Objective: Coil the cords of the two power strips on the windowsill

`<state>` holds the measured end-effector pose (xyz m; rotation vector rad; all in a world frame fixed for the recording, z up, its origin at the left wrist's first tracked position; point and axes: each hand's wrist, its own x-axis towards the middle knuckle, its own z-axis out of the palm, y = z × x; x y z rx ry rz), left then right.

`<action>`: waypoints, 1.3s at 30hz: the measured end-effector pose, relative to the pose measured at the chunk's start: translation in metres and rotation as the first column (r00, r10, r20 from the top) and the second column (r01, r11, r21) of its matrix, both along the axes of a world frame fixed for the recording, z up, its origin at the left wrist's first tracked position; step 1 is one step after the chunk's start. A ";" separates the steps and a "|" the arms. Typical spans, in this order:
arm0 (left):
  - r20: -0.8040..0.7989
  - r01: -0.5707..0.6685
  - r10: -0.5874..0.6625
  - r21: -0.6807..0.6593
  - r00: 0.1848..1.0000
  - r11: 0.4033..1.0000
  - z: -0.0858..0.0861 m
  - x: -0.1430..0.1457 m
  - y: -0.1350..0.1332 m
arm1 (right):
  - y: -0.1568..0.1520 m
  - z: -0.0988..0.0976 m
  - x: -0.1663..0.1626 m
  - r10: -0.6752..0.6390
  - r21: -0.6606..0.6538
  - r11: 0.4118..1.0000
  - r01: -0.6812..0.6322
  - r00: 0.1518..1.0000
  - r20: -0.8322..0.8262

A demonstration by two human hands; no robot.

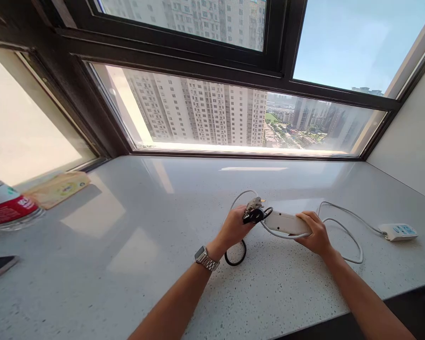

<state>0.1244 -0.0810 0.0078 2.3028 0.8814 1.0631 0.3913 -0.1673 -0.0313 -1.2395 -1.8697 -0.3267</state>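
Observation:
My left hand (236, 224), with a metal watch on its wrist, is closed around a pale plug (257, 203) whose metal prongs point right. A black plug-like piece (255, 216) on a black cord is bunched in the same fingers, and its exact kind is partly hidden. The black cord (236, 263) loops below that wrist onto the counter. My right hand (315, 231) grips the right end of a white power strip (286, 223); its face towards me shows small dark holes. A white cord (279, 235) runs along the strip's near side between both hands.
On the speckled counter (269, 293), a white box with blue marking (400, 231) lies at right on a looping cord. A red-labelled bottle (12, 208), a tissue pack (58, 189) and a dark flat object (0, 267) are at left. Windows stand behind; the counter's edge is at lower right.

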 end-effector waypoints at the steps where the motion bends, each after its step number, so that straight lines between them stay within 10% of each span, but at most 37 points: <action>1: 0.026 0.002 -0.002 -0.003 1.000 1.000 0.002 -0.001 0.000 | 0.000 0.001 -0.003 0.010 0.020 1.000 -0.010 1.000 0.004; 7: 0.068 -0.078 0.064 0.217 0.996 0.973 0.004 -0.007 0.003 | -0.001 0.007 -0.007 0.021 0.154 0.988 -0.029 0.999 0.049; 13: 0.045 0.106 -0.128 0.328 0.991 0.939 0.006 -0.005 0.000 | -0.002 0.007 0.000 0.014 0.234 0.972 -0.038 0.994 0.105; 24: 0.014 0.154 -0.154 -0.160 0.988 0.975 0.024 -0.011 -0.003 | -0.007 0.011 -0.015 0.013 0.328 0.941 -0.087 0.975 0.222; 33: -0.168 0.260 -0.277 -0.117 0.946 0.958 0.025 -0.003 -0.009 | -0.007 0.006 -0.022 -0.049 0.371 0.927 -0.055 0.963 0.266; 39: -0.055 0.047 -0.050 -0.050 0.997 0.998 0.003 0.003 -0.007 | -0.002 0.010 -0.024 -0.012 0.214 0.976 -0.028 0.983 0.184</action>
